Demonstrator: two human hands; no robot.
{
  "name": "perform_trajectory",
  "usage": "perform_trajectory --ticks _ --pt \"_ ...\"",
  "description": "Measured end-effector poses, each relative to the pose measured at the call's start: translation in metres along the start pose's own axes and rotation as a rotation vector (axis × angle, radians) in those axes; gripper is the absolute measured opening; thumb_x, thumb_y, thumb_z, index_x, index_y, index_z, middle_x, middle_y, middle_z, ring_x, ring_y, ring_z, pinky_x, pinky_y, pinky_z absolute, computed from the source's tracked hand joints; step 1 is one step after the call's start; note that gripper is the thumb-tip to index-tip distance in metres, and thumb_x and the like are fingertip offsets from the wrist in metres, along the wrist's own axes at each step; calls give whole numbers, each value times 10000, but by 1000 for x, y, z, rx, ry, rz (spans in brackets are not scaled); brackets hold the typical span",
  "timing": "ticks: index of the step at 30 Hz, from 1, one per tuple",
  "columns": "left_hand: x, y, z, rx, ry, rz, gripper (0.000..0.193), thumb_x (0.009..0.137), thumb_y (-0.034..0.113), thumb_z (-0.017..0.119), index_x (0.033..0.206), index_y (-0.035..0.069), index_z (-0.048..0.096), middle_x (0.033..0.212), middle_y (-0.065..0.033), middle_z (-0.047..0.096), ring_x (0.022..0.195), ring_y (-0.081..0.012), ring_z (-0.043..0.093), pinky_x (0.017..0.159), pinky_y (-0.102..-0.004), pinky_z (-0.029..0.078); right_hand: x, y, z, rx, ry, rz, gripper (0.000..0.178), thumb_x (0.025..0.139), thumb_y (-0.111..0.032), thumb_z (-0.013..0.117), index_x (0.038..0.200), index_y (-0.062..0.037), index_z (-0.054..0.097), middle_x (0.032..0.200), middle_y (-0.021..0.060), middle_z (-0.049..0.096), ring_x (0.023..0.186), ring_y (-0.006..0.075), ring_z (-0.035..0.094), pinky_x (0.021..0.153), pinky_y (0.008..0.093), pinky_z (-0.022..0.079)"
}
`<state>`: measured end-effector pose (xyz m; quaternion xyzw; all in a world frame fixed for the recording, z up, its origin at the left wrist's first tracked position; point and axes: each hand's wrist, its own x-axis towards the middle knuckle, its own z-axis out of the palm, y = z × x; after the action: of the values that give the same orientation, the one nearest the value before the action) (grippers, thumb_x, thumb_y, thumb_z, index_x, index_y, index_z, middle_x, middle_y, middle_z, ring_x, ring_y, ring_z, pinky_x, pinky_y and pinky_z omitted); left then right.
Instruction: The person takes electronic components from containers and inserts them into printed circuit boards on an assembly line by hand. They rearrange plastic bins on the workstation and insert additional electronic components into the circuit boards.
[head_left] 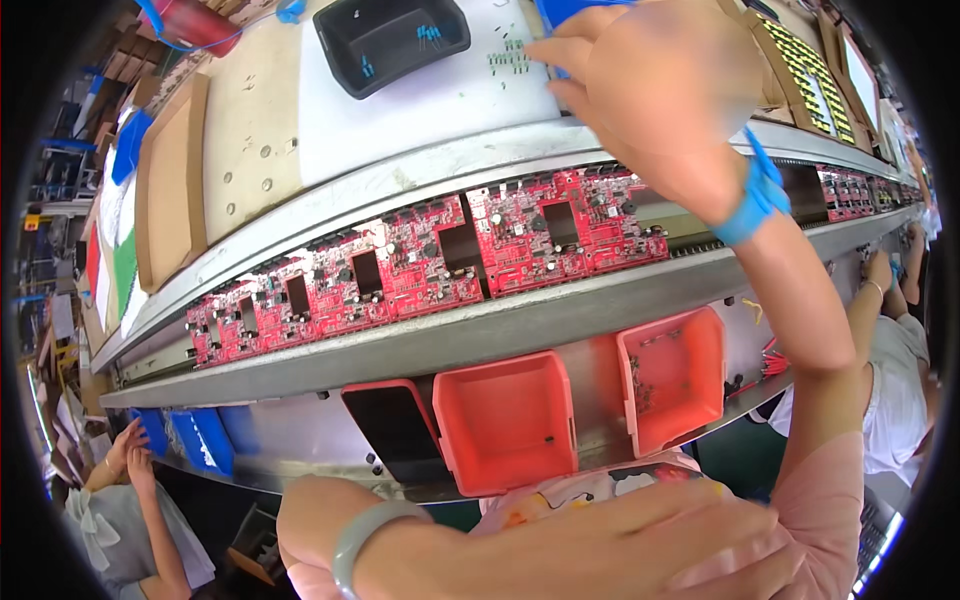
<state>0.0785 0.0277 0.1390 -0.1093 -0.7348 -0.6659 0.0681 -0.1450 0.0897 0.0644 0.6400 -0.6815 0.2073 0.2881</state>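
Note:
My right hand (pixel 655 95), with a blue wrist strap (pixel 752 205), reaches over the conveyor to the white work surface (pixel 420 130). Its fingers are apart, tips beside a scatter of small green components (pixel 508 58); nothing shows between them. My left hand (pixel 630 545), wearing a pale grey bangle (pixel 365 535), lies across in front of my body. Its fingers stretch to the right, slightly blurred, and I see nothing in them. Between the hands, a row of red circuit boards (pixel 570 225) sits in the conveyor track.
Left of the green components, a black tray (pixel 390 45) holds a few blue parts. Red bins (pixel 505 420) hang along the near rail (pixel 420 325), beside a dark panel (pixel 400 430). A cardboard box (pixel 172 185) stands left. Other people work at both sides.

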Motion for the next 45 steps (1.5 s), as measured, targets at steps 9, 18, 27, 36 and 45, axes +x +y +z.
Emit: perform_trajectory --ticks 9,18,27,36,45 --pt "-26 -113 -20 868 283 -162 310 771 -176 567 1017 12 547 1133 -214 609 1130 -436 558 976 -515 447 -104 -7 -73 194 -226 271 234 779 -47 829 950 -84 674 937 63 674 893 267 623 903 423 426" --pt "-28 -126 -12 920 278 -372 257 884 -150 524 1074 22 513 1221 -188 634 1254 -396 527 1049 -489 357 -169 -54 -108 483 -493 350 243 753 -93 842 893 -75 644 919 72 667 844 264 656 693 370 511" --pt "-17 -129 -2 920 237 -339 261 888 -149 543 1074 33 525 1286 -199 632 1252 -392 543 1084 -470 341 -190 -89 -91 492 -890 126 286 821 -157 658 1063 -16 595 1006 127 611 867 255 665 726 359 538" --pt "-11 -137 9 927 253 -317 278 899 -131 567 1099 60 540 1285 -179 642 1258 -367 554 1084 -466 335 -197 -95 -74 499 -735 104 144 775 -107 660 852 -14 583 823 122 612 774 259 701 683 354 575" --pt "-6 -139 10 980 221 -298 293 904 -108 585 1147 56 577 1247 -151 646 1248 -363 561 1094 -474 336 -192 -91 -87 689 -830 422 208 884 -82 650 1052 16 576 934 190 669 851 338 722 704 419 599"
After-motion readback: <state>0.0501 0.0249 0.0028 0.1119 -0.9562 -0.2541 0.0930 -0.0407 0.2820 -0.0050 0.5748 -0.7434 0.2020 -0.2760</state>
